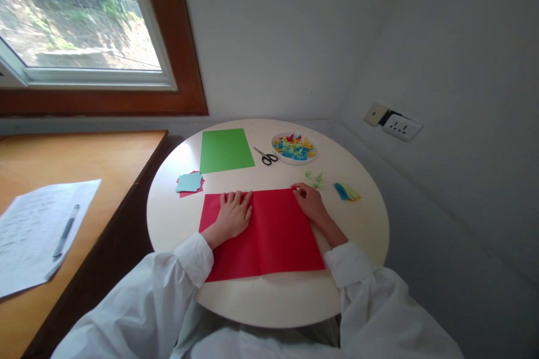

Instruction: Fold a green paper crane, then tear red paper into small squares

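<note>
A red sheet of paper (280, 235) lies on the round white table in front of me, with a crease running down its middle. My left hand (236, 213) rests on the sheet's left half, fingers spread towards the far edge near the crease. At the far right corner, my right hand (309, 200) pinches the paper between thumb and fingers. Small pale green paper cut-outs (315, 179) lie just beyond the right hand. To its right is a little bundle of blue and yellow paper pieces (347, 192).
On the white table (269, 305) are a green sheet (227, 150), black-handled scissors (266, 157), a dish (296, 161) of colourful paper cut-outs, and light blue squares (189, 182) over red ones. A wooden desk (126, 157) at left holds a written sheet (33, 230) and a pen (66, 231).
</note>
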Demonstrator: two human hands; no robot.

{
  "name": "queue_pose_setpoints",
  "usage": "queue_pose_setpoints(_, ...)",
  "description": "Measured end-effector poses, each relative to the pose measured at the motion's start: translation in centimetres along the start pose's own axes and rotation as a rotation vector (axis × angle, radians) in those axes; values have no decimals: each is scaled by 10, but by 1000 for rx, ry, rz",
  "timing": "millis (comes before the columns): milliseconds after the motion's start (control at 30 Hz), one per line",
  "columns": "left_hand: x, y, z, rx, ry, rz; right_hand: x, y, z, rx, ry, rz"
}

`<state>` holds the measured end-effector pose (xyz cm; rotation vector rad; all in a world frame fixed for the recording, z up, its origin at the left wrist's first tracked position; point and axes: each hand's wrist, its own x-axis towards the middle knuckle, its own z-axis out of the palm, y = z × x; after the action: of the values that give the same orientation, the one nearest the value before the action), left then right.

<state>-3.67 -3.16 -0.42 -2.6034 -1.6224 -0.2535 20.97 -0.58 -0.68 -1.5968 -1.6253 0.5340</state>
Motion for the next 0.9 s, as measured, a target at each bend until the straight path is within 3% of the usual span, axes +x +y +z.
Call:
queue_pose_setpoints(333, 0, -2, 11, 4, 9, -30, -4, 2, 1, -116, -42, -79)
queue_pose_setpoints(900, 0, 0, 9, 46, -10, -45, -10, 8, -1, -147, -62, -136)
